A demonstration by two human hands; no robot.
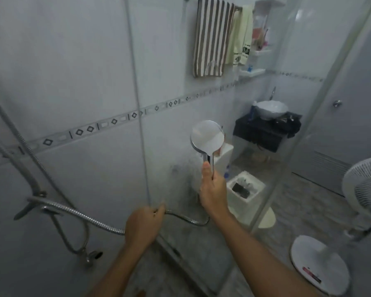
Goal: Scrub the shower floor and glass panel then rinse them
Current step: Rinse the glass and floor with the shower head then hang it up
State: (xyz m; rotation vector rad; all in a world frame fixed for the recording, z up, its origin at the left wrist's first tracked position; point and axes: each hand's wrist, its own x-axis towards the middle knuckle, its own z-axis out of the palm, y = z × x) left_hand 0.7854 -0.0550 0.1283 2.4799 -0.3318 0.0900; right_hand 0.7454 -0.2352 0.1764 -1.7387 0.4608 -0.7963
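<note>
Shower glass point(180, 174); right grip point(213, 189) round showerhead point(207, 136)

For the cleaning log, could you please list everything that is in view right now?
glass panel: 1, clear, smeared, straight ahead
wall mixer: 1, chrome, left wall
shower head: 1, silver, raised before the glass panel
hose: 1, silver, from the wall mixer to the shower head
striped towel: 1, brown and white, hanging beyond the glass
cream towel: 1, cream, beside the striped towel
basin: 1, white, on a dark counter
bin: 1, white, floor beyond the glass
fan: 1, white, right edge
left grip: 1, bare hand, holds the hose
right grip: 1, bare hand, holds the shower head's handle
</note>
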